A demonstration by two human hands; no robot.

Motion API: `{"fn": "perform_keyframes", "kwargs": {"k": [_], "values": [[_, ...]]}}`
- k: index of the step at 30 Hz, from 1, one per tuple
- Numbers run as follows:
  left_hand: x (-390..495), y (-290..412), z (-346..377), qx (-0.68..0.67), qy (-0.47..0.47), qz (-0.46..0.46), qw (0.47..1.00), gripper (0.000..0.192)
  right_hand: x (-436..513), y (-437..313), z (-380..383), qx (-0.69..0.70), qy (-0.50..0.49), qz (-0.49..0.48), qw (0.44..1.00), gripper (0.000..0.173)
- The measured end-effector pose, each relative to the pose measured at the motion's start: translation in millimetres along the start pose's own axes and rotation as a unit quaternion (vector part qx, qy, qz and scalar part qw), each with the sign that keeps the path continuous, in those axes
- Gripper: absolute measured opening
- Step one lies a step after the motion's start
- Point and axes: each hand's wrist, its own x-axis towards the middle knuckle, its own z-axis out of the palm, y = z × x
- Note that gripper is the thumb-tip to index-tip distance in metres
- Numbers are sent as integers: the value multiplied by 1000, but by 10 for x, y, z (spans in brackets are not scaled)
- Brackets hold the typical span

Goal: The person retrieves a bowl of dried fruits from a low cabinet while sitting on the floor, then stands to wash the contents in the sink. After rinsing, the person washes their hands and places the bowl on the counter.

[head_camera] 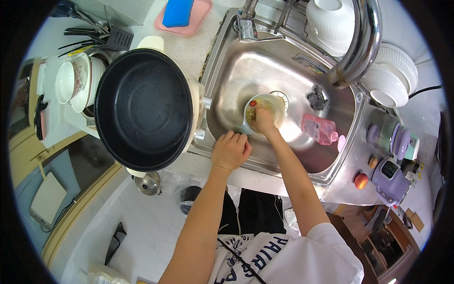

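A small white bowl-shaped vessel with a handle (280, 113) sits low in the stainless steel sink (244, 67), beside the drain (282, 97). My left hand (231, 149) is closed around its handle at the sink's front left. Inside the vessel are yellowish, wet-looking contents (251, 115) and a small red piece (253, 103). My right hand (264, 119) reaches down into these contents. Its fingertips are hidden, so whether they grip anything does not show.
Left of the sink stands a large black pot (142, 110) in a cream cooker. A pink soap bottle (317, 129) and a dark scouring pad (316, 98) lie in the sink's right side. The chrome faucet (361, 46) arches over the back right, near white bowls (385, 83).
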Motion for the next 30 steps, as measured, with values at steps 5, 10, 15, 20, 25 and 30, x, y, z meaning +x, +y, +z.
{"fn": "perform_keyframes", "kwargs": {"k": [5, 10, 15, 20, 25, 30], "values": [[11, 12, 25, -2, -7, 4, 1000, 14, 187, 61, 156, -1, -55, 62, 997, 26], [-16, -7, 44, 2, 6, 3, 1000, 14, -41, 60, -295, 123, -65, -19, 990, 39], [-28, 0, 13, -3, 3, -7, 1000, 13, -182, -27, -346, 31, 62, -85, 994, 39], [26, 37, 9, -13, -6, -2, 1000, 13, 317, 316, 328, -41, -63, 27, 997, 39], [-7, 9, 22, -10, -1, 0, 1000, 13, 326, 219, 150, -23, -113, 6, 993, 43], [-50, -27, 44, -5, 6, -2, 1000, 13, -201, 77, -403, 72, 48, -168, 982, 51]]}}
